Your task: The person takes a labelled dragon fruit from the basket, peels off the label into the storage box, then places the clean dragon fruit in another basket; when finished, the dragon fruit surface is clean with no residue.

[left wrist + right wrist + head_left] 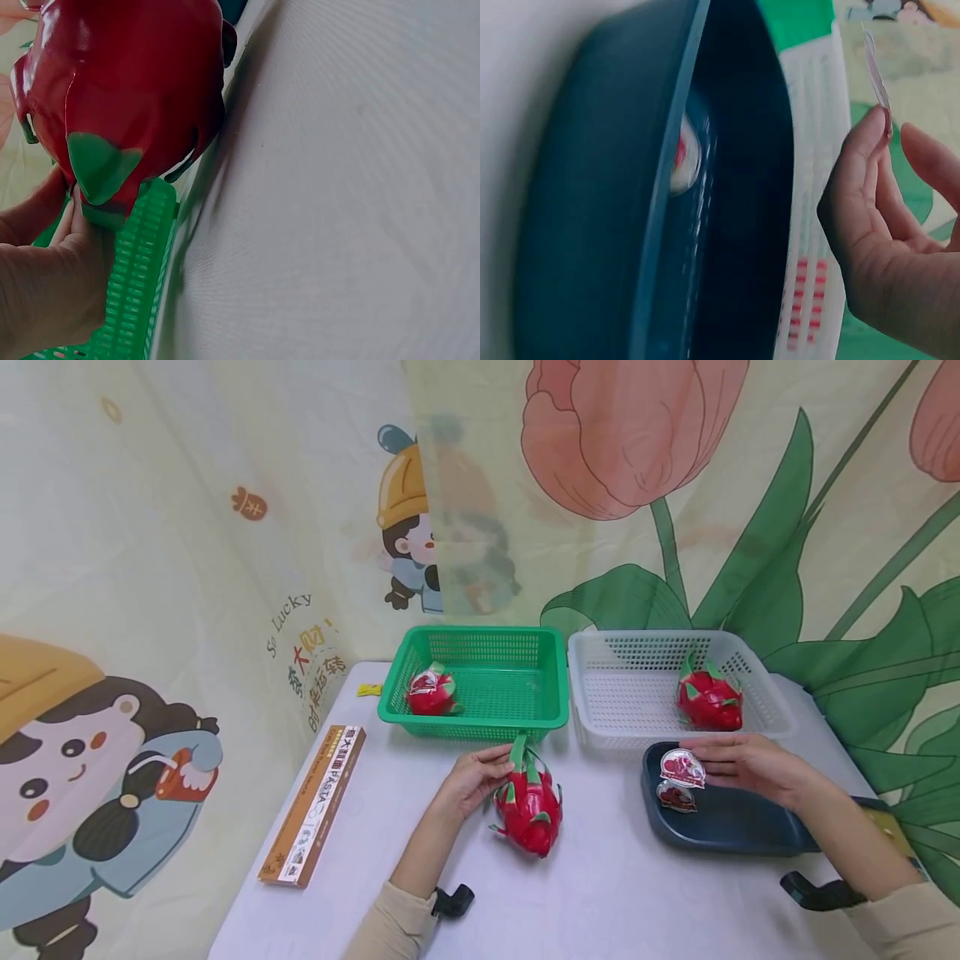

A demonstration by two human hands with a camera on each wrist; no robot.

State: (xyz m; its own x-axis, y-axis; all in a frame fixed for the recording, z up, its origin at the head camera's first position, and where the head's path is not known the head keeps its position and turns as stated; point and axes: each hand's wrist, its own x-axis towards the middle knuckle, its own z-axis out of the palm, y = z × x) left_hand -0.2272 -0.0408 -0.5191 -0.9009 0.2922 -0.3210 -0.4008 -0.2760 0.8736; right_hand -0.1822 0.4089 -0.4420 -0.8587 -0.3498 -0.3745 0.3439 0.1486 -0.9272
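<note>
My left hand (476, 781) pinches a red dragon fruit (531, 814) by the green leaves at its top, in front of the green basket. The left wrist view shows the fruit (135, 82) close up, with its leaf tips between thumb and fingers. At the fingertips of my right hand (753, 764) is a round red and white sticker (682, 767). It is seen edge-on in the right wrist view, as a thin sticker (877, 79). Below that hand, a second sticker (677, 796) lies in the dark blue tray (750, 827).
The green basket (480, 722) holds a dragon fruit (431, 691) bearing a sticker. Beside it, a white basket (615, 727) contains another dragon fruit (710, 697). A long pasta box (313, 806) lies at the left, and a small yellow item (369, 690) sits near the green basket.
</note>
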